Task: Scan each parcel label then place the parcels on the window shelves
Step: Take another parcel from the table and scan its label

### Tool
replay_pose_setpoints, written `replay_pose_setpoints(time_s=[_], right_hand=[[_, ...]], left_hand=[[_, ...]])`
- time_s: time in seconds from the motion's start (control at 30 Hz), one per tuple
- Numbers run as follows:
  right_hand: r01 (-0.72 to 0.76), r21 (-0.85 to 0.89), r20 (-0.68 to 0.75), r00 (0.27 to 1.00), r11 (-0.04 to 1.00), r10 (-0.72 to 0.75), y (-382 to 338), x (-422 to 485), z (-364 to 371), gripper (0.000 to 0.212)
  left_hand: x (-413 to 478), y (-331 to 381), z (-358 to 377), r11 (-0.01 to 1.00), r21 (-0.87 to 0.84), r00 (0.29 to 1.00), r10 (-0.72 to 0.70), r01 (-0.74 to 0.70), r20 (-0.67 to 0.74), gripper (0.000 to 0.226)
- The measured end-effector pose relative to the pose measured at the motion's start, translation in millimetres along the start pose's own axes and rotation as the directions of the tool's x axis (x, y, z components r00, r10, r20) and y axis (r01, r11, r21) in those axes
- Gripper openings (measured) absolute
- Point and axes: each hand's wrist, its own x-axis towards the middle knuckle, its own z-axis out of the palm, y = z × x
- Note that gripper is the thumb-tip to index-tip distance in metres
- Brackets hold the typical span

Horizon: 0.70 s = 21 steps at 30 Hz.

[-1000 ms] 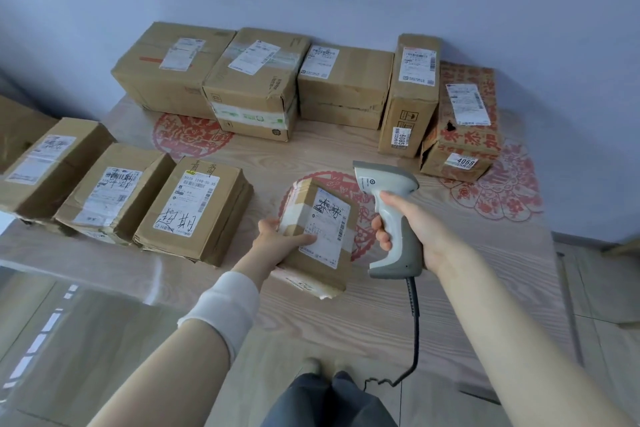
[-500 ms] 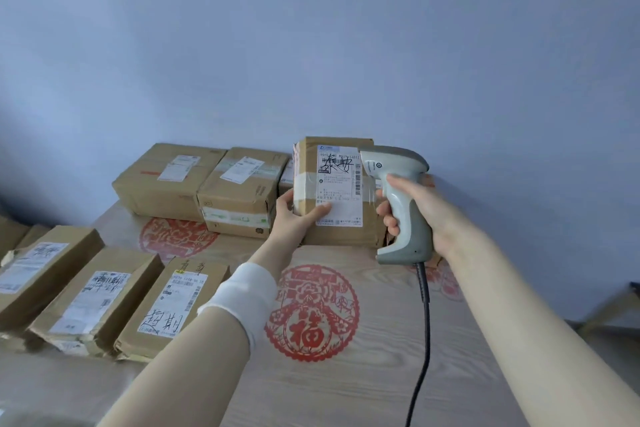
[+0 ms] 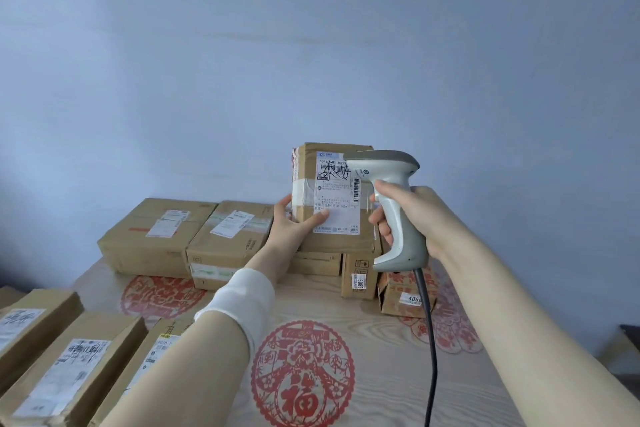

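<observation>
My left hand (image 3: 294,229) holds a small brown cardboard parcel (image 3: 304,170) upright in the air, its white label (image 3: 337,198) with black handwriting facing me and my thumb on the label's lower corner. My right hand (image 3: 412,215) grips a grey handheld barcode scanner (image 3: 394,208) by its handle. The scanner's head overlaps the label's upper right corner. A black cable (image 3: 431,350) hangs from the handle.
Labelled parcels line the back of the wooden table (image 3: 398,374) against the wall: two large boxes (image 3: 156,236) at left, smaller ones (image 3: 358,276) under the held parcel. Three flat parcels (image 3: 76,367) lie at the left front. Red paper cut-outs (image 3: 303,374) decorate the tabletop.
Both hands rose from low over the table to chest height with the parcel and scanner. The view tilted up toward the wall, and the scanner head closed onto the label.
</observation>
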Motion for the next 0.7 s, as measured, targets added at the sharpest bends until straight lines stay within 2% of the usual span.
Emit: replay_pose_setpoints(time_s=[0.1,0.7], right_hand=[[0.009,-0.037,-0.009,1.000,0.999,-0.009,-3,2,3,0.027],[0.009,-0.107,-0.033,0.999,0.994,-0.012,-9,9,12,0.025]], left_hand=[[1,5,-2,0.999,-0.026,0.999,0.033,-0.033,0.001,0.085],[8,5,-21,0.998,-0.042,0.999,0.041,-0.041,-0.006,0.092]])
